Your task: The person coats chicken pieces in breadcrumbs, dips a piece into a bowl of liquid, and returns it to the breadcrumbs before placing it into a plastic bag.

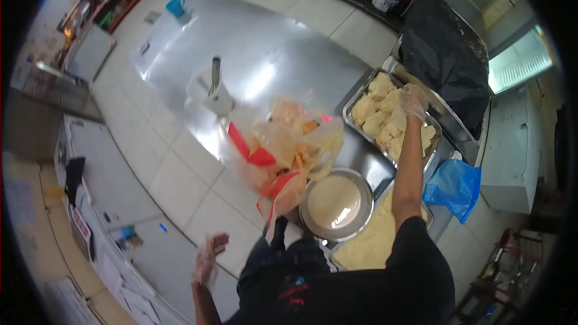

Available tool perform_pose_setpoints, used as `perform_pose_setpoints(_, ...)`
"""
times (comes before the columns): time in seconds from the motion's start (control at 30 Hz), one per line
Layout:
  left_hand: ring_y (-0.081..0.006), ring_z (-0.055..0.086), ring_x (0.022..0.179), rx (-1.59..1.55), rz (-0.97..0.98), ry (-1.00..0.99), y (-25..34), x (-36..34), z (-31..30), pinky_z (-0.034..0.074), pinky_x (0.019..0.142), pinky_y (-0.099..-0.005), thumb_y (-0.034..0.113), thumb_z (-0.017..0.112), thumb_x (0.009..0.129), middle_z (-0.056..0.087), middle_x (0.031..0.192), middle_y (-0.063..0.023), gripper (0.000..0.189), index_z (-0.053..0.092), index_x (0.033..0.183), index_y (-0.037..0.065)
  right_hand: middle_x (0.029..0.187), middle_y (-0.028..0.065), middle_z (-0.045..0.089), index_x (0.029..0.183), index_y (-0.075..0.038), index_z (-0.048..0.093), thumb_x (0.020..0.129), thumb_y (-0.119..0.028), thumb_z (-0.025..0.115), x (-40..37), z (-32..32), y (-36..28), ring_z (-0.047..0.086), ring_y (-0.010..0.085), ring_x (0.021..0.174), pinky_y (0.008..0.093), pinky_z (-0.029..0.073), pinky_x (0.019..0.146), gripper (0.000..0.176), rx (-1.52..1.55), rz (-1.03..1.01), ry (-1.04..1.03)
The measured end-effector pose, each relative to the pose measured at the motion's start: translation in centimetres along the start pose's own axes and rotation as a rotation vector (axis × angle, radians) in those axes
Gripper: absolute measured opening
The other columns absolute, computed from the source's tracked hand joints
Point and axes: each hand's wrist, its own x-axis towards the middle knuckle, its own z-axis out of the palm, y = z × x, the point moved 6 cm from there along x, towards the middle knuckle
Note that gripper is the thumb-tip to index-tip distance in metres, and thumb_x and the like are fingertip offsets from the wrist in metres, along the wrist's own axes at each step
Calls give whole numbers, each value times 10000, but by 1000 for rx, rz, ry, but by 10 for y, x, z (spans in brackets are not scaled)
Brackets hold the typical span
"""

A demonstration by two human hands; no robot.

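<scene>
My right hand (414,101), in a clear plastic glove, is over the upper right of a metal tray (348,112) heaped with coated, crumbly pieces (376,117). Its fingers point down at the pieces, and what they hold, if anything, is hidden. My left hand (208,259), also gloved, is raised at the lower left, away from the table, with fingers apart and nothing in it. Between my hands are a round metal bowl of pale batter (334,201) and a tray of yellowish crumbs (364,244). Left of the tray of pieces sits a plastic bag with orange contents (295,138).
A white container (220,101) with a whisk-like tool stands on the steel table (259,30). A turquoise cup (176,6) is at its far left corner. A blue bag (454,186) lies right of the trays, and black plastic (442,54) covers something behind them.
</scene>
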Motion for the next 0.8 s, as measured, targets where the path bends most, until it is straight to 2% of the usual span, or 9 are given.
perform_pose_setpoints(0.03,-248,589,1154,-19,17,-10,4,8,-2,429,996,-404,578,361,1003,640,1222,-139,676,585,1270,-2,1034,237,681,968,-39,721,849,-203,520,-23,-27,-20,657,372,971,411,527,817,286,36,-9,75)
perform_pose_setpoints(0.1,-246,598,1137,-22,55,-32,15,19,-2,433,981,-400,576,382,999,639,1219,-148,667,584,1260,-4,864,165,718,896,-52,729,829,-193,625,-83,-66,-67,679,264,745,366,521,689,187,221,-21,103)
perform_pose_setpoints(0.23,-250,588,1161,-74,154,-102,47,36,-6,431,989,-393,577,380,1000,621,1253,-158,677,558,1284,-12,788,96,724,864,5,728,813,-128,661,-232,-120,-182,650,152,711,304,518,690,157,1007,-150,-413)
perform_pose_setpoints(0.27,-245,583,1172,-78,148,-102,48,37,-9,425,1000,-385,585,360,1001,619,1263,-148,688,552,1297,-6,859,95,716,960,2,720,835,-135,664,-263,-134,-218,649,149,770,296,520,730,194,831,-377,-732)
perform_pose_setpoints(0.33,-233,574,1194,-81,145,-108,48,40,-16,413,1022,-369,603,320,1003,613,1283,-128,711,539,1324,7,967,69,673,1036,-37,674,885,-144,621,-331,-100,-250,635,157,886,301,506,813,193,1735,-326,-785)
perform_pose_setpoints(0.4,-234,574,1193,-113,178,-132,42,45,-23,413,1022,-363,598,319,1005,609,1287,-130,705,533,1328,8,955,75,656,990,-35,652,908,-155,564,-355,-91,-289,630,190,910,315,495,857,170,1526,-507,-829)
perform_pose_setpoints(0.47,-235,574,1193,-133,212,-144,38,43,-28,414,1023,-362,594,319,1007,607,1288,-135,704,529,1329,4,898,109,659,927,-23,658,889,-178,545,-353,-68,-315,637,249,894,334,495,864,196,903,-863,-599)
perform_pose_setpoints(0.63,-242,576,1187,-228,252,-129,35,38,-29,413,1028,-374,595,318,1006,608,1272,-157,718,523,1317,-19,835,191,680,898,-23,707,805,-227,577,-340,-25,-335,665,379,836,394,531,776,259,-32,-645,-588)
perform_pose_setpoints(0.8,-260,563,1205,-316,250,-125,19,43,-40,405,1039,-388,612,312,999,593,1279,-170,736,517,1305,-25,924,157,719,948,-93,740,838,-223,574,-358,5,-329,698,328,861,462,531,733,237,-128,-525,-492)
